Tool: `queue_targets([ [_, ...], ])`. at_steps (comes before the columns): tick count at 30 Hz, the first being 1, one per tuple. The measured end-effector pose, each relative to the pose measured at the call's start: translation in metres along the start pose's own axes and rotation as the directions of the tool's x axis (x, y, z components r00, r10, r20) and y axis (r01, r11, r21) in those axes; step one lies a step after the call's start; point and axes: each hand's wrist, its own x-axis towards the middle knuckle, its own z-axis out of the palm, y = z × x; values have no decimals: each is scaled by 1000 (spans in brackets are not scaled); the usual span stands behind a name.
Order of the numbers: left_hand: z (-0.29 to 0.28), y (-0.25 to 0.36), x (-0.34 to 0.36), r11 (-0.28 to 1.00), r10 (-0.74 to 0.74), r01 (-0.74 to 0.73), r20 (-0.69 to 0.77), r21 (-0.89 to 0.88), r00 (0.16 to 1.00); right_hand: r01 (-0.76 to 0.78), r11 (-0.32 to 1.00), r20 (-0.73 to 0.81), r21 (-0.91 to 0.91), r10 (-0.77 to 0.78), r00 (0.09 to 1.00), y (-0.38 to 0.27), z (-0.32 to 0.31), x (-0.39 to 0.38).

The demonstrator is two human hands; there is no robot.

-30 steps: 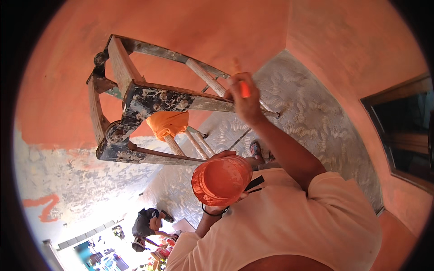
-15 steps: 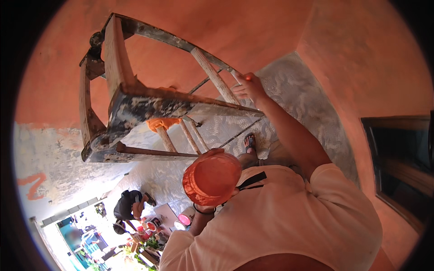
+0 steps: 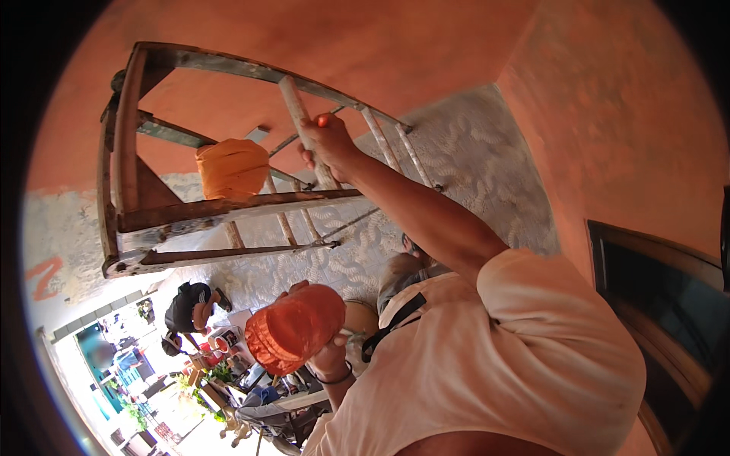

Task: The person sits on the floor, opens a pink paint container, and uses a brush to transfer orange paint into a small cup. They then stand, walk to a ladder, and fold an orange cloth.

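A worn, paint-spattered stepladder (image 3: 220,64) stands before me, its top at the left. My right hand (image 3: 331,148) is closed around one of its upper rungs (image 3: 295,102); a red-orange spot shows on that hand. Lower down, my left hand (image 3: 331,357) grips an orange-red, paint-coated tub (image 3: 296,327), which tilts toward the left. Part of that hand is hidden behind the tub. An orange rounded thing (image 3: 232,167), too unclear to name as cloth or container, sits among the ladder's rails.
Orange-painted wall (image 3: 426,45) rises behind the ladder, with a patchy grey part (image 3: 68,228) at left. Patterned floor (image 3: 487,167) lies below. A dark-framed window (image 3: 654,266) is at right. Another person (image 3: 188,308) bends over tubs and clutter near the bright opening at lower left.
My right hand has moved left from the ladder's side rail and closed on a rung. The tub in my left hand has shifted left and down, and my view has shifted.
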Motion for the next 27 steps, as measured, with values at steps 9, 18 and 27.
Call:
queue_targets([
  [9, -53, 22, -9, 998, -54, 54, 12, 30, 998, 37, 986, 82, -164, -24, 996, -46, -55, -38],
  [18, -53, 31, -38, 993, -58, 58, 1, 102, 998, 158, 984, 320, -85, -123, 940, -124, -171, -73],
  [27, 1, 30, -77, 981, -172, 169, 22, 96, 985, 97, 948, 304, -303, 0, 953, -242, -237, -116],
])
